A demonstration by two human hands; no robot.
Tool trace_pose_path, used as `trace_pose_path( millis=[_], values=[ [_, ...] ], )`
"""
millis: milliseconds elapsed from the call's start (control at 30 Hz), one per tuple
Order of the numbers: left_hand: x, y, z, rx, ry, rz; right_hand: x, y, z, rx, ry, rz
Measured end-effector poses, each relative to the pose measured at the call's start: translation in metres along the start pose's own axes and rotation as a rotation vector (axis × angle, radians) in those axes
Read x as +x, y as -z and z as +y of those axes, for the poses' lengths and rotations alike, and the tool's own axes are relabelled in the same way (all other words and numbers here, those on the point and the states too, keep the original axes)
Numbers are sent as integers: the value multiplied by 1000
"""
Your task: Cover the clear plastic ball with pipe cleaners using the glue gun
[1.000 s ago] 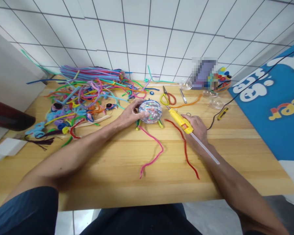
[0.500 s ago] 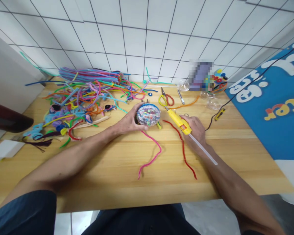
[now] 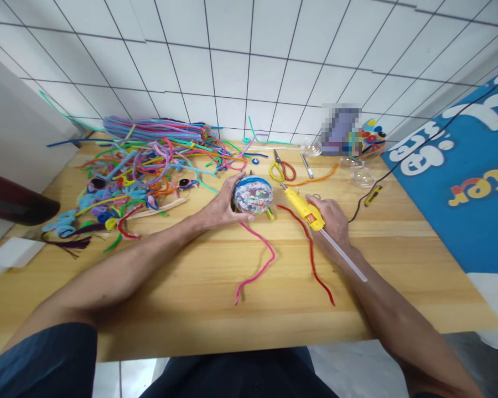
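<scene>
My left hand [image 3: 226, 204] is wrapped round a clear round container [image 3: 254, 196] with a blue rim and speckled, many-coloured contents. My right hand [image 3: 330, 218] grips a yellow glue gun [image 3: 305, 207], whose metal nozzle points up and left, a little to the right of the container. A clear glue stick [image 3: 344, 256] sticks out of the gun's back end, over my right forearm. Below the container a pink pipe cleaner [image 3: 273, 256] curves over the wooden table [image 3: 191, 309]. A red pipe cleaner [image 3: 311, 257] lies left of my right hand.
Tangled pipe cleaners [image 3: 136, 166] cover the back left. Scissors [image 3: 283, 167], a silver-grey pen-like tool [image 3: 307, 166] and an orange pipe cleaner [image 3: 315, 176] lie behind the gun. Clear domes [image 3: 363, 177], a yellow cutter [image 3: 373, 195] and a black cord [image 3: 392, 167] are at the right.
The blue rim of the container shows more at its upper left, as my left hand has tilted it slightly. The view has shifted a little. My right hand still holds the glue gun.
</scene>
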State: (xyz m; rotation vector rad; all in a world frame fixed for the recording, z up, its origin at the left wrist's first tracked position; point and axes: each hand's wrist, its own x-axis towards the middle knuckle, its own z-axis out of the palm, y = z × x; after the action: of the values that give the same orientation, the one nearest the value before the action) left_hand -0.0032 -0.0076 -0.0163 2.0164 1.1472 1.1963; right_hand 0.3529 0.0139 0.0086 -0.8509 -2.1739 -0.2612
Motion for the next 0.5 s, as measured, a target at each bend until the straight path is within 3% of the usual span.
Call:
trace_pose_path(
  millis=[500],
  values=[
    [1,-6,2,-90,50,75,4,4,-3,29,43,10]
  ],
)
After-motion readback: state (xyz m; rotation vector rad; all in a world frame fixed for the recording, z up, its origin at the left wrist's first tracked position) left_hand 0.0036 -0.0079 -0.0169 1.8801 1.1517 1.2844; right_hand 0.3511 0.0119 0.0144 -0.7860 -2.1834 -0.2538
